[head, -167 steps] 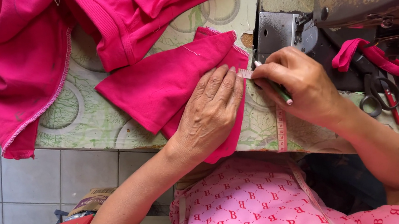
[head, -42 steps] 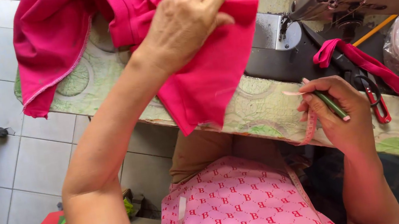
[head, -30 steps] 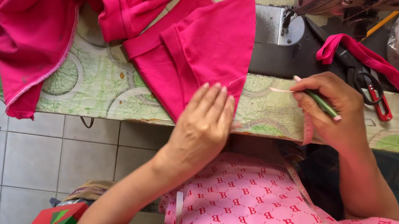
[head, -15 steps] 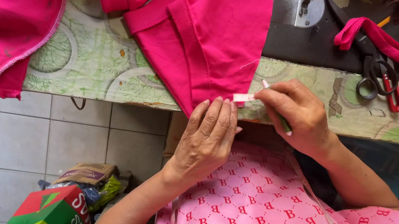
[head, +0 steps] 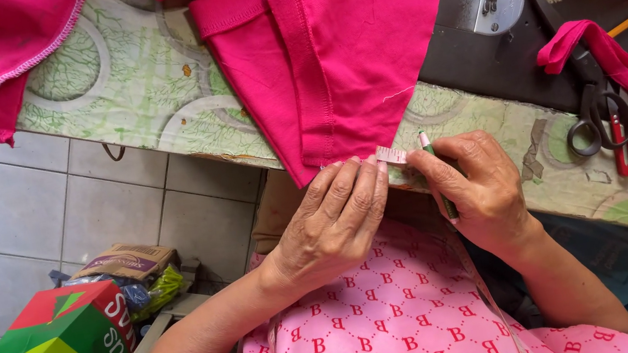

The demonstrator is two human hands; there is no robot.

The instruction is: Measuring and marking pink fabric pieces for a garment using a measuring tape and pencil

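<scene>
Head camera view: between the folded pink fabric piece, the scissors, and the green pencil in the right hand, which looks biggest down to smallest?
1. Folded pink fabric piece, by far the largest.
2. Scissors.
3. Green pencil, though the right hand hides much of it, so its rank below the scissors is unsure.

A bench (head: 151, 101) covered in a green-and-cream patterned sheet with ring shapes is seen from above, its edge running down to the right. Below it lies a floor (head: 10, 216) of pale grey square tiles with darker joints — lit evenly by daylight. On the floor, at the lower left, a red-and-green box (head: 56, 352) is set beside crumpled packets (head: 127, 269).
</scene>
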